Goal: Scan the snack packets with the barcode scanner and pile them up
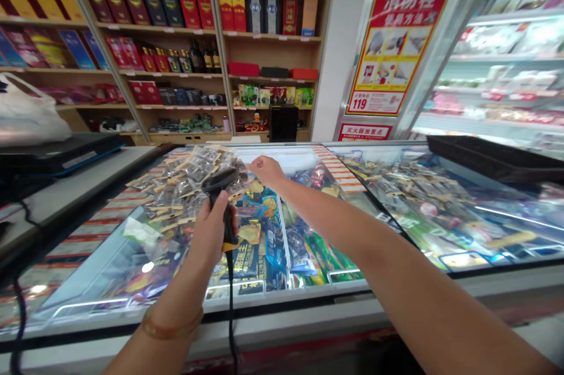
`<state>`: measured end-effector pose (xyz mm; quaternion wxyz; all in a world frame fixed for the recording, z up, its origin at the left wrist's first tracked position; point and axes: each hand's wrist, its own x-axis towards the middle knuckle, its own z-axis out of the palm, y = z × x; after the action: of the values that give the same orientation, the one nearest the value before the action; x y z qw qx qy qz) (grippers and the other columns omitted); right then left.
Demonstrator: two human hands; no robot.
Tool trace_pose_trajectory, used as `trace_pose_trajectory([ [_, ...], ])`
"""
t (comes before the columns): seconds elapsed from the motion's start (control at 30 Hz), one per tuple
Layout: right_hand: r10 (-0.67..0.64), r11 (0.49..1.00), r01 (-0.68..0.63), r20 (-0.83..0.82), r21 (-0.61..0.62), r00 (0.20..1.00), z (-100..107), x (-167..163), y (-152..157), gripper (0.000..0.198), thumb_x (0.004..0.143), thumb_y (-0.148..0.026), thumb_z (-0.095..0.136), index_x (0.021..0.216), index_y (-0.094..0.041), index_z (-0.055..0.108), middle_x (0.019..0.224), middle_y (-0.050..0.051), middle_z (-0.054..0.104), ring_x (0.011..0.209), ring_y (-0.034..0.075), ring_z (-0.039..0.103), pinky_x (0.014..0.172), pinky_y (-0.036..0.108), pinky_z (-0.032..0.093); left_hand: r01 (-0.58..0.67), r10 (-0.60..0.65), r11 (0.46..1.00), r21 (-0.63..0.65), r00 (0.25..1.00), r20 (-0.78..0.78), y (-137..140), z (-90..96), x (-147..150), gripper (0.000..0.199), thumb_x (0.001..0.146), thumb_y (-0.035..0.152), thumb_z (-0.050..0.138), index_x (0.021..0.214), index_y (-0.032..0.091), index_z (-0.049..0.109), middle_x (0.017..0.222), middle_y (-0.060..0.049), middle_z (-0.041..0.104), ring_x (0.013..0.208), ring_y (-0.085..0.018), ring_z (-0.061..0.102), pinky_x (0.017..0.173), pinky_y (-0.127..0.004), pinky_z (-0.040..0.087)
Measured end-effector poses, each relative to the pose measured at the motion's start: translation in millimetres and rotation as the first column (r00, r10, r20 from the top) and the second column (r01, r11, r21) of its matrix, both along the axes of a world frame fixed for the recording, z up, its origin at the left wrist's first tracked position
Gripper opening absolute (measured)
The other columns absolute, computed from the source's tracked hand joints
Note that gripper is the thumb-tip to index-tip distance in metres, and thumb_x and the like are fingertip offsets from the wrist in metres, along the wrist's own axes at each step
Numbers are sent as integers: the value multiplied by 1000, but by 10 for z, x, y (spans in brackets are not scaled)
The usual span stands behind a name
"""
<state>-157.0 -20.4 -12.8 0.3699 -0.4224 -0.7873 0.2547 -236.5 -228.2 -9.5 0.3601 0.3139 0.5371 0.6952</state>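
My left hand (215,219) is wrapped round the grip of a black barcode scanner (220,180), its head over a heap of small clear packets. A black cord (231,304) hangs from the scanner's base. The heap of packets (176,187), with tan card strips, lies on the glass top of a chest freezer. Just right of the heap, my right hand (268,170) has its fingers pinched together. What they hold, if anything, is too small to make out.
Under the freezer glass (101,257) are colourful bagged goods in wire baskets. A black tray (489,157) rests at the right. To the left, a white plastic bag (30,113) sits on a dark device (57,151). Shelves of boxes (154,4) stand behind.
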Motion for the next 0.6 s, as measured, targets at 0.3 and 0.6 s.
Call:
trace_pose_trajectory([
  [0.3, -476, 878, 476, 216, 56, 853, -420, 2320, 393, 25, 94, -21, 55, 114, -20, 71, 119, 12, 72, 112, 26, 66, 98, 36, 49, 271, -271, 962, -6, 962, -6, 551, 43, 1024, 52, 71, 65, 73, 89, 22, 50, 57, 7, 57, 38, -10, 49, 36, -22, 39],
  [0.6, -662, 727, 660, 448, 191, 600, -550, 3972, 641, 35, 84, -39, 76, 106, -12, 73, 127, 30, 64, 137, 48, 45, 109, 65, 29, 458, -463, 885, -84, 885, -49, 554, -368, 1536, 54, 74, 69, 71, 89, 21, 51, 62, 6, 59, 40, -9, 50, 39, -22, 41],
])
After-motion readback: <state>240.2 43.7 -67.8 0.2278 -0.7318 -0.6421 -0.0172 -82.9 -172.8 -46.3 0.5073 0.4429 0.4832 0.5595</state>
